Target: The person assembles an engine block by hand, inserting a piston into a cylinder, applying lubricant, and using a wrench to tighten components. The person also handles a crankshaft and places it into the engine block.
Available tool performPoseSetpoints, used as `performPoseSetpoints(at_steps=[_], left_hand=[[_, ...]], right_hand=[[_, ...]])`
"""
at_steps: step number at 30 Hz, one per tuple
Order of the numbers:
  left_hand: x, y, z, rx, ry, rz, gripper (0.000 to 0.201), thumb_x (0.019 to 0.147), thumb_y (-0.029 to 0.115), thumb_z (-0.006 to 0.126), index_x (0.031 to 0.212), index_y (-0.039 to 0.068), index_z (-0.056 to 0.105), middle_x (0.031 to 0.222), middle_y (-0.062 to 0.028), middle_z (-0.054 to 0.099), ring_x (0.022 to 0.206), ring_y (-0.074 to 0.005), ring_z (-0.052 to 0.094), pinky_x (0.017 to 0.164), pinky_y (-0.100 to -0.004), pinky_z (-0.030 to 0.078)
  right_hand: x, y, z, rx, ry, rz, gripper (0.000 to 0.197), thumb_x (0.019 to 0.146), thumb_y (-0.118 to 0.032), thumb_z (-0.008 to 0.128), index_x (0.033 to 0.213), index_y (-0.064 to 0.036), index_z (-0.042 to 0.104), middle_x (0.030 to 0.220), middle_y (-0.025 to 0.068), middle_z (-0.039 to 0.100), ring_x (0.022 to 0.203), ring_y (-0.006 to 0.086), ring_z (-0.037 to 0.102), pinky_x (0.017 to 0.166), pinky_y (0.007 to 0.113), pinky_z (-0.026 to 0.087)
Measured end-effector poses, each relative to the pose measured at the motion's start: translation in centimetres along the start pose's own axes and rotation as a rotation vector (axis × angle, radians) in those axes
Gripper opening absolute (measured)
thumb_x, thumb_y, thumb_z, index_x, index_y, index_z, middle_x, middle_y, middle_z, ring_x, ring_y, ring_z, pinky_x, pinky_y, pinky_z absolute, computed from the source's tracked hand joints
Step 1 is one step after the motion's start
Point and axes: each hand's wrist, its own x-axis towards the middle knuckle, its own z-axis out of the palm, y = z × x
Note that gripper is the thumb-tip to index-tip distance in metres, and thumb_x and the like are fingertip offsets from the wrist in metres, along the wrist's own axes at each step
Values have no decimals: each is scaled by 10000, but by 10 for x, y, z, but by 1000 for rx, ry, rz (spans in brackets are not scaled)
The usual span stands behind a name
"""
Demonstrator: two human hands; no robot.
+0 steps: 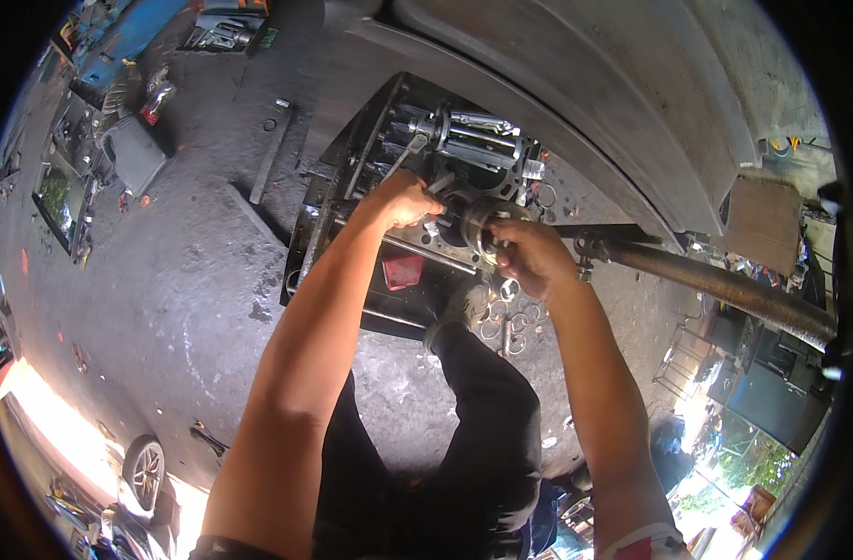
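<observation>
My right hand (pixel 535 254) is closed round the rim of a round, ring-shaped metal part (pixel 479 227), thumb on top. To its left, my left hand (pixel 409 200) is closed with its fingers bent toward the dark middle of that part. What lies in its fingers is too small to make out. A short light metal piece (pixel 442 183) sticks up beside its fingertips, and a wrench (pixel 415 146) lies just beyond the hand. Both hands are over a black metal frame or tray (pixel 389 308). At its far end lie several long steel tools (pixel 478 149). A red block (pixel 403 272) lies nearer me.
Several metal rings (pixel 518 327) lie on the floor beside my shoe (pixel 467 303). A thick rusty pipe (pixel 716 285) runs in from the right. Large grey metal panels (pixel 576 84) stand beyond the tray. Flat bars (pixel 272 154) and a grey jug (pixel 135 152) are at the left.
</observation>
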Motion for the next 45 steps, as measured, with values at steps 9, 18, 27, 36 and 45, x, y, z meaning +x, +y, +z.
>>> performPoseSetpoints(at_steps=[9,18,27,36,45], left_hand=[[-1,16,1,100,47,-96,199,810,159,773,773,-26,710,561,-77,565,450,-165,501,411,-335,384],[2,12,6,-73,66,-129,189,822,112,752,776,-60,688,557,-80,541,418,-146,442,393,-339,334],[-2,14,0,-67,9,-111,228,841,158,730,757,-52,697,510,-55,516,395,-144,419,395,-343,313],[7,14,3,176,102,-121,238,743,233,815,764,1,766,553,-131,601,427,-201,510,442,-380,384],[-9,4,-2,117,105,-56,265,821,254,824,838,-3,762,606,-106,641,503,-138,513,439,-326,363]], right_hand=[[38,3,32,-19,-26,63,117,941,-81,628,1037,-22,597,827,59,583,568,144,521,465,278,409],[63,15,27,11,-36,106,194,917,-45,616,1111,-49,622,844,33,588,611,127,493,503,259,379],[82,24,37,-70,91,103,33,904,-41,625,932,-56,616,729,19,543,540,122,485,449,270,347],[102,37,45,-100,231,124,50,915,-51,599,876,-29,621,683,36,560,515,121,497,419,277,310],[173,51,24,-10,43,340,107,929,32,489,867,-31,546,643,46,507,508,121,478,400,238,345]])
